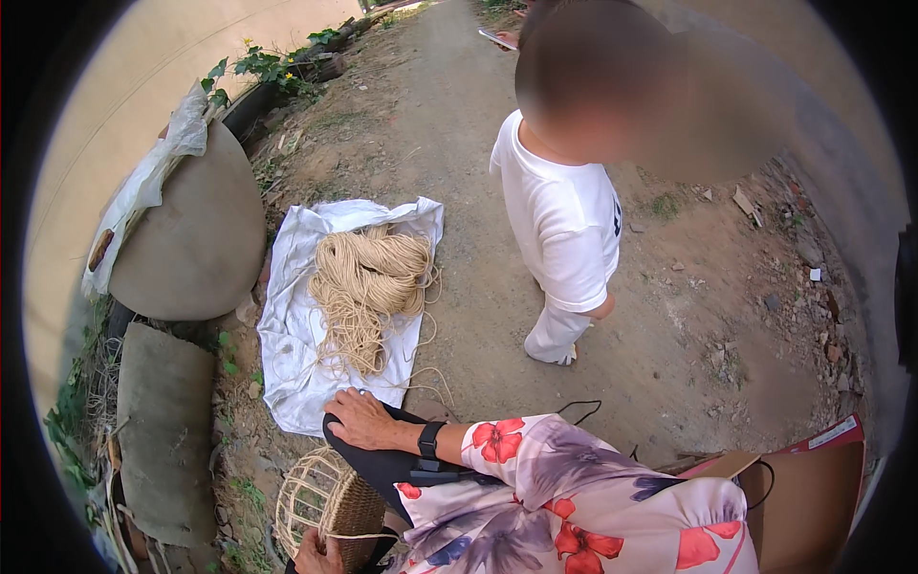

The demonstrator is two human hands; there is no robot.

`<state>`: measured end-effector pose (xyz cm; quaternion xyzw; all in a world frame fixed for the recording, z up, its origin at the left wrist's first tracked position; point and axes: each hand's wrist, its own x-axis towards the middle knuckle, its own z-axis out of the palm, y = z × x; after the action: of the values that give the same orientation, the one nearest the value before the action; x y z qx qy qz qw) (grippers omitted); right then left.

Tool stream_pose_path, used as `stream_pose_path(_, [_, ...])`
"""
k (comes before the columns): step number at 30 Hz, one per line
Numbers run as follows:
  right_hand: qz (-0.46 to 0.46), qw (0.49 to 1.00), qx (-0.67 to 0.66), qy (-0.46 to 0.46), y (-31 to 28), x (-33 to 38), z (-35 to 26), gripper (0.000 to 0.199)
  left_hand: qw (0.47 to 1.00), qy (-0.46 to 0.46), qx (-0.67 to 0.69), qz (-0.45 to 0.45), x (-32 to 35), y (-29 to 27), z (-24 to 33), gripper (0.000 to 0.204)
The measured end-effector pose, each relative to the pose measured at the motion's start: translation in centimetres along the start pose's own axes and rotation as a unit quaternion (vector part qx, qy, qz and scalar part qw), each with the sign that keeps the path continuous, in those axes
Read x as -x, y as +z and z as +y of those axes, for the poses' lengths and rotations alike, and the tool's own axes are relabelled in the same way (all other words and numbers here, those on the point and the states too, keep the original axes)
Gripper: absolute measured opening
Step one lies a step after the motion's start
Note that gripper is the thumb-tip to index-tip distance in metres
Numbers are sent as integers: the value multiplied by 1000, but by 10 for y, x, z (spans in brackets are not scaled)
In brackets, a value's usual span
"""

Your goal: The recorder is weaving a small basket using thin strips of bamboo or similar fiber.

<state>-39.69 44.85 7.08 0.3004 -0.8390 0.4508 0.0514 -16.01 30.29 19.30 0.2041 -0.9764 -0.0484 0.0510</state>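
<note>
My right hand (363, 419), with a black watch on the wrist, lies on my black-trousered knee, its fingers spread and holding nothing. Low in the picture my left hand (317, 553) is closed on pale cord at the side of a woven basket (360, 517). The basket has a tight brown weave and an open lattice of pale cord strands (308, 483). Part of the basket is hidden behind my leg and hand. Beyond my knee, a big loose hank of beige cord (373, 277) rests on a white plastic sack (287, 335), with loose strands trailing toward me.
A person in a white shirt (564, 220) stands on the dirt path (449, 124); a phone (497, 39) shows in a hand beyond. At left are a round grey slab (196, 239) and a curved grey piece (167, 430). A cardboard box (803, 507) stands at lower right.
</note>
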Motion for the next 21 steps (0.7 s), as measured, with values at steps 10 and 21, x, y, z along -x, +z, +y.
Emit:
stream_pose_path(10, [5,1000,-7,-2,1,0,2,30,999,13,42,-4,-6,16,-19,35])
stream_pose_path(21, [33,999,0,-15,6,1,5,27,999,-29,15,-7,0,10,-5,45])
